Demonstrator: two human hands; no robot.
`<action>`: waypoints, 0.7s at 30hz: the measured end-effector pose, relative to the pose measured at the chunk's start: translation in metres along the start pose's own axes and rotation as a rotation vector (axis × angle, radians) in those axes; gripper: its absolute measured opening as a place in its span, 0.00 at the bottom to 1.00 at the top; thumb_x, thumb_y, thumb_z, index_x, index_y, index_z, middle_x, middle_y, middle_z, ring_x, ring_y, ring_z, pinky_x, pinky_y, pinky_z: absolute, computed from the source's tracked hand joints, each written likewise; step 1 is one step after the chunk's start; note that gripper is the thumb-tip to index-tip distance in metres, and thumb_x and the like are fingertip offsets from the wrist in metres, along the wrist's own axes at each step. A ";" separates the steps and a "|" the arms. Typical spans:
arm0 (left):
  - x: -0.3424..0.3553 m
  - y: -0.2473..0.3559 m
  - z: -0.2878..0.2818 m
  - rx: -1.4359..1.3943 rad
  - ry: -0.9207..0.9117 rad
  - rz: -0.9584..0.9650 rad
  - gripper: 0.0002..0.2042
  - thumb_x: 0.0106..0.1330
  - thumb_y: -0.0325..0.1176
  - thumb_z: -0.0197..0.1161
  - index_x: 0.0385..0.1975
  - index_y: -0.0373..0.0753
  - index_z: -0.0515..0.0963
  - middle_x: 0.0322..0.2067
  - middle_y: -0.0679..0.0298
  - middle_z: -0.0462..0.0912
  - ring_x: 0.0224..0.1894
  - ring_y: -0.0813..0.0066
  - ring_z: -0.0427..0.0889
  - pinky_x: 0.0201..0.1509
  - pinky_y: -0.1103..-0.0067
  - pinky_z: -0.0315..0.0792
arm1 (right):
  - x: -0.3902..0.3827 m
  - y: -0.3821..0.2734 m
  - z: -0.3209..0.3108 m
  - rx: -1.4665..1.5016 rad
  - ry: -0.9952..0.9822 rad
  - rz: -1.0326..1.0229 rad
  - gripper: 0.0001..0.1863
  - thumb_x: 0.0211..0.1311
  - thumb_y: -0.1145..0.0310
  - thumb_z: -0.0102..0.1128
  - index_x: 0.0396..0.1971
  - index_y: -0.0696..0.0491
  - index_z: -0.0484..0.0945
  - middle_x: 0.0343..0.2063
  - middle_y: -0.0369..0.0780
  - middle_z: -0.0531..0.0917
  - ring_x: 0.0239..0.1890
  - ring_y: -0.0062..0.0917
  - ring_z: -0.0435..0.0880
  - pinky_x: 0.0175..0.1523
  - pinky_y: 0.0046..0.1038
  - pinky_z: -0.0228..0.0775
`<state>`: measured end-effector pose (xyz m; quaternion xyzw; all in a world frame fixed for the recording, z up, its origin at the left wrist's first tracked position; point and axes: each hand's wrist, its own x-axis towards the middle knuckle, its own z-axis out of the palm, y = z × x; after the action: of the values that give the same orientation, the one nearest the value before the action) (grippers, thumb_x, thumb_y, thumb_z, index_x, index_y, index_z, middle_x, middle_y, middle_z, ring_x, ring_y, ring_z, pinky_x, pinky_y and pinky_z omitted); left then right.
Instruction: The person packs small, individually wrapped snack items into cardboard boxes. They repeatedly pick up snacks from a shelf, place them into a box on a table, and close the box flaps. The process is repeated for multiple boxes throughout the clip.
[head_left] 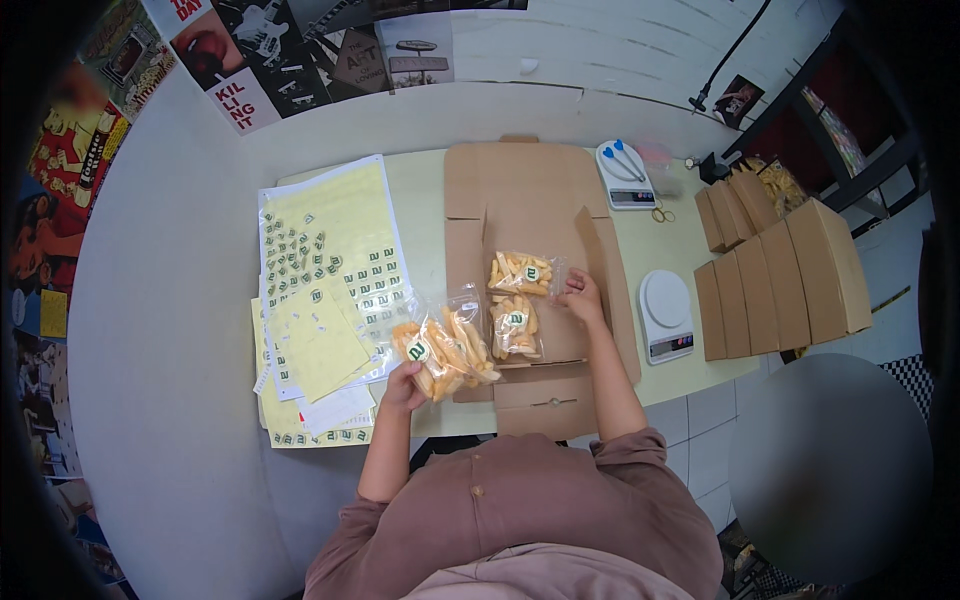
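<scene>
My left hand (403,385) is closed on clear bags of pale yellow snack sticks (436,372), each with a round dark-and-white sticker. The bags overlap above the near left edge of an open flat cardboard box (465,180). Inside the box lie two similar bags, one behind the other: the far snack bag (518,272) on its side and the near snack bag (514,328) just below it. My right hand (580,294) is at the clear right end of the far bag, fingers bent around that edge.
Sticker sheets (375,225) and loose papers (318,345) cover the table's left side. Two white scales (625,175) (667,305) stand right of the box, with scissors (662,213) between them. Brown cartons (785,280) stand in a row at the right edge.
</scene>
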<state>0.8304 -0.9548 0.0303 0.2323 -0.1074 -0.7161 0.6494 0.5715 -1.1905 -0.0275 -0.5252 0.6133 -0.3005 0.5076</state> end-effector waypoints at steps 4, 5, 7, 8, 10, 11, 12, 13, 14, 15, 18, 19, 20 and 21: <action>0.008 0.001 -0.001 -0.060 -0.066 0.011 0.31 0.46 0.36 0.59 0.52 0.33 0.58 0.48 0.53 0.67 0.51 0.59 0.68 0.55 0.67 0.62 | -0.003 -0.006 -0.003 0.014 -0.099 0.081 0.44 0.28 0.84 0.64 0.53 0.58 0.56 0.40 0.44 0.71 0.37 0.25 0.74 0.37 0.24 0.72; 0.010 0.001 -0.002 -0.097 -0.111 0.017 0.31 0.48 0.34 0.58 0.53 0.33 0.57 0.49 0.53 0.66 0.52 0.59 0.66 0.57 0.66 0.60 | -0.003 -0.007 -0.003 0.010 -0.120 0.097 0.45 0.28 0.84 0.64 0.54 0.58 0.54 0.39 0.44 0.71 0.37 0.25 0.74 0.37 0.24 0.73; 0.012 0.000 -0.003 -0.140 -0.152 0.016 0.30 0.49 0.33 0.57 0.54 0.33 0.55 0.51 0.52 0.64 0.54 0.58 0.65 0.58 0.66 0.57 | -0.003 -0.009 -0.004 0.000 -0.162 0.130 0.47 0.29 0.85 0.64 0.56 0.58 0.51 0.37 0.43 0.73 0.35 0.26 0.75 0.37 0.25 0.73; 0.012 -0.001 -0.003 -0.146 -0.148 0.009 0.30 0.49 0.33 0.57 0.54 0.33 0.56 0.51 0.52 0.65 0.54 0.58 0.64 0.58 0.66 0.57 | -0.004 -0.010 -0.003 0.018 -0.180 0.129 0.47 0.30 0.85 0.63 0.56 0.58 0.49 0.37 0.43 0.73 0.35 0.27 0.76 0.36 0.25 0.74; 0.013 -0.004 0.000 -0.124 -0.110 0.005 0.31 0.47 0.34 0.58 0.53 0.34 0.57 0.50 0.53 0.66 0.52 0.58 0.66 0.57 0.66 0.59 | -0.006 -0.012 -0.003 0.054 -0.214 0.128 0.49 0.31 0.86 0.63 0.58 0.57 0.46 0.36 0.43 0.74 0.34 0.27 0.76 0.34 0.26 0.74; 0.012 -0.005 0.003 -0.095 -0.076 0.008 0.31 0.46 0.36 0.59 0.52 0.34 0.58 0.49 0.53 0.67 0.51 0.59 0.67 0.56 0.66 0.61 | -0.008 -0.013 -0.004 0.081 -0.217 0.138 0.49 0.30 0.85 0.64 0.57 0.57 0.46 0.36 0.44 0.74 0.36 0.28 0.76 0.35 0.26 0.74; 0.012 -0.006 0.005 -0.066 -0.041 0.011 0.32 0.45 0.38 0.60 0.51 0.34 0.59 0.48 0.53 0.68 0.50 0.59 0.68 0.55 0.67 0.62 | -0.010 -0.014 -0.005 0.108 -0.220 0.147 0.50 0.29 0.84 0.65 0.57 0.57 0.46 0.37 0.45 0.74 0.38 0.28 0.76 0.35 0.26 0.74; 0.011 -0.006 0.005 -0.068 -0.035 0.016 0.32 0.45 0.38 0.60 0.51 0.34 0.59 0.48 0.53 0.68 0.50 0.59 0.68 0.55 0.67 0.62 | -0.012 -0.017 -0.004 0.135 -0.226 0.155 0.51 0.28 0.83 0.67 0.57 0.58 0.46 0.38 0.45 0.74 0.39 0.29 0.75 0.35 0.27 0.73; 0.010 -0.006 0.004 -0.070 -0.027 0.021 0.32 0.45 0.38 0.60 0.51 0.35 0.59 0.48 0.53 0.68 0.50 0.59 0.68 0.55 0.67 0.62 | -0.014 -0.020 -0.005 0.111 -0.241 0.140 0.50 0.30 0.84 0.66 0.57 0.57 0.46 0.38 0.45 0.74 0.39 0.29 0.75 0.35 0.27 0.73; 0.009 -0.007 0.004 -0.072 -0.020 0.027 0.32 0.45 0.38 0.60 0.51 0.35 0.59 0.48 0.53 0.67 0.50 0.59 0.68 0.56 0.67 0.62 | -0.015 -0.024 -0.006 0.087 -0.257 0.124 0.49 0.31 0.84 0.65 0.57 0.57 0.46 0.38 0.46 0.74 0.39 0.28 0.76 0.35 0.26 0.73; 0.006 -0.006 0.005 -0.072 0.008 0.060 0.32 0.45 0.38 0.60 0.52 0.35 0.59 0.48 0.53 0.67 0.50 0.59 0.68 0.56 0.66 0.61 | -0.023 -0.038 -0.004 0.058 -0.298 0.088 0.46 0.36 0.85 0.61 0.58 0.56 0.45 0.38 0.46 0.75 0.38 0.28 0.76 0.34 0.26 0.73; 0.006 -0.006 0.005 -0.069 0.009 0.061 0.32 0.45 0.38 0.60 0.52 0.35 0.59 0.48 0.53 0.67 0.50 0.59 0.68 0.56 0.66 0.61 | -0.025 -0.041 -0.005 0.055 -0.305 0.077 0.46 0.37 0.85 0.59 0.58 0.55 0.44 0.38 0.46 0.75 0.37 0.27 0.77 0.34 0.26 0.73; 0.005 -0.007 0.005 -0.067 0.012 0.063 0.32 0.44 0.38 0.60 0.52 0.35 0.59 0.48 0.53 0.67 0.50 0.59 0.68 0.56 0.66 0.61 | -0.022 -0.036 -0.005 0.085 -0.294 0.068 0.45 0.38 0.85 0.58 0.58 0.56 0.44 0.37 0.45 0.75 0.37 0.27 0.77 0.35 0.26 0.73; 0.005 -0.007 0.005 -0.064 0.014 0.065 0.32 0.44 0.38 0.60 0.52 0.35 0.59 0.48 0.53 0.67 0.51 0.59 0.68 0.56 0.66 0.61 | -0.018 -0.029 -0.005 0.114 -0.283 0.058 0.44 0.39 0.85 0.57 0.58 0.56 0.43 0.37 0.45 0.75 0.36 0.27 0.77 0.35 0.25 0.73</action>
<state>0.8216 -0.9592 0.0306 0.2127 -0.0871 -0.6960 0.6803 0.5756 -1.1823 0.0056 -0.5148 0.5327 -0.2431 0.6263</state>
